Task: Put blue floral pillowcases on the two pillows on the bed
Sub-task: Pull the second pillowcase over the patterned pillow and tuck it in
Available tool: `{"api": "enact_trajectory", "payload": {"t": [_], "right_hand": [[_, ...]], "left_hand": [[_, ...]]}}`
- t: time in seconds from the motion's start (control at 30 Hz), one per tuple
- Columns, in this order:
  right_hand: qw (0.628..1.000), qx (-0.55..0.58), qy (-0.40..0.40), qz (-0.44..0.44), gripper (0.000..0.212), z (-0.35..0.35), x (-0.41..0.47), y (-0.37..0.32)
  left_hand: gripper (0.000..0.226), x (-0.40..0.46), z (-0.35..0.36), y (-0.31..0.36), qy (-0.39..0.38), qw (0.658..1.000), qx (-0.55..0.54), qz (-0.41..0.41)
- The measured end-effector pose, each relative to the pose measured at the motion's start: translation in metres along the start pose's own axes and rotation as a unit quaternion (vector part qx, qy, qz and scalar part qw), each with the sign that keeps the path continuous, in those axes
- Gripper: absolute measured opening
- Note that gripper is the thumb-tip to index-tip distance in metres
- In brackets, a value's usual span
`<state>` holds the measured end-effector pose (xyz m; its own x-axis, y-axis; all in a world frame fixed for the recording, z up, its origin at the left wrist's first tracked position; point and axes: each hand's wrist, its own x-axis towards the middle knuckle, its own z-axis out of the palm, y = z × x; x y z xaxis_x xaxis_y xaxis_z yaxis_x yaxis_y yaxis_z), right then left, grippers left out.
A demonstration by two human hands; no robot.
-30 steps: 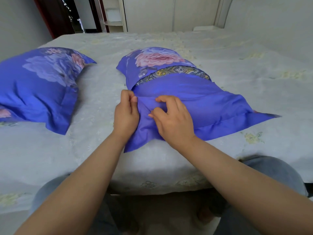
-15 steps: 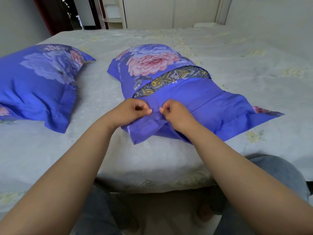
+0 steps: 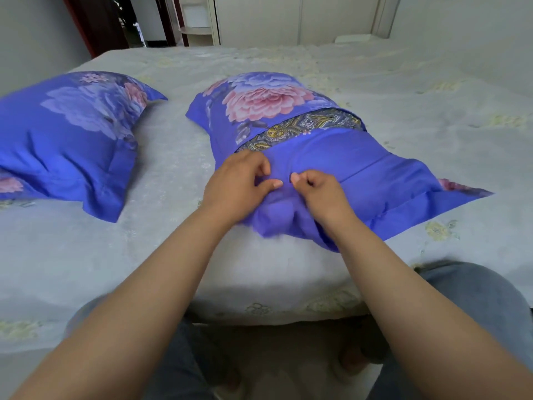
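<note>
A pillow in a blue floral pillowcase (image 3: 360, 166) lies in the middle of the bed, a big pink flower on its far end. A strip of the patterned pillow (image 3: 300, 128) shows through the case's opening. My left hand (image 3: 239, 183) and my right hand (image 3: 320, 192) sit side by side on the near left part of the case, each pinching a fold of the blue cloth. The near corner of the case is bunched under my hands. A second pillow in its blue floral case (image 3: 66, 134) lies at the left.
The bed (image 3: 375, 82) has a pale grey cover with faint yellow flowers. Its near edge is just in front of my knees in jeans (image 3: 473, 293). White cupboard doors (image 3: 288, 18) and a dark red door frame (image 3: 95, 24) stand behind the bed.
My hands went from resting on the case to pinching its cloth, and they have moved a little up the pillow. The strip of patterned pillow looks wider.
</note>
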<state>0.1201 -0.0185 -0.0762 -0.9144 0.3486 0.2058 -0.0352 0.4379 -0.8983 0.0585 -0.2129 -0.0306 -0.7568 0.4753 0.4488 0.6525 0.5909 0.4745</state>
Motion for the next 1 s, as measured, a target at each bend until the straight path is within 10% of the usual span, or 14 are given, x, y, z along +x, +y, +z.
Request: {"api": "enact_trajectory", "payload": {"t": [0.3,0.47,0.77,1.0], "right_hand": [[0.99,-0.133,-0.037,0.018,0.049,-0.003,0.035,0.006],[0.958,-0.274,-0.039,-0.077,0.032,0.005,0.023,-0.003],[0.91,-0.342,-0.037,-0.233,0.036,0.018,0.004,0.005],[0.863,-0.436,0.022,-0.254,0.05,0.005,0.028,-0.037]], "left_hand": [[0.072,-0.064,0.042,0.013,0.037,0.965,0.2,0.167],[0.026,-0.069,0.063,0.014,0.052,0.931,0.305,0.192],[0.023,-0.082,0.063,-0.019,-0.02,0.948,0.306,0.085],[0.015,-0.115,0.03,-0.044,0.072,0.943,0.244,0.216]]}}
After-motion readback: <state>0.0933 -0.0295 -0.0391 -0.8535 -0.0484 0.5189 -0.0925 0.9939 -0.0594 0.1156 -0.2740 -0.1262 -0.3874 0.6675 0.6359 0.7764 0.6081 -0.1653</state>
